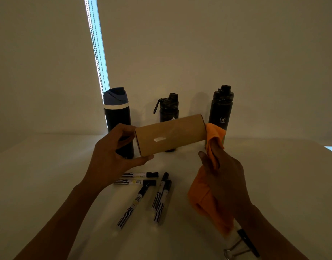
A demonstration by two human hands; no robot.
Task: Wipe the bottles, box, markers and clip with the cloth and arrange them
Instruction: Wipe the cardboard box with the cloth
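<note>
My left hand [112,156] holds the left end of a brown cardboard box [170,136] up over the table. My right hand [223,173] grips an orange cloth [204,196] pressed against the box's right end. Three dark bottles stand behind: one with a blue lid [117,117] at left, a short one [169,109] partly hidden by the box, a tall one [220,107] at right. Several striped markers [142,192] lie on the table below the box. A binder clip [240,244] lies under my right forearm.
The white table [48,175] meets a plain wall right behind the bottles. A bright window strip with a bead chain [96,49] runs down the wall at left. The scene is dim.
</note>
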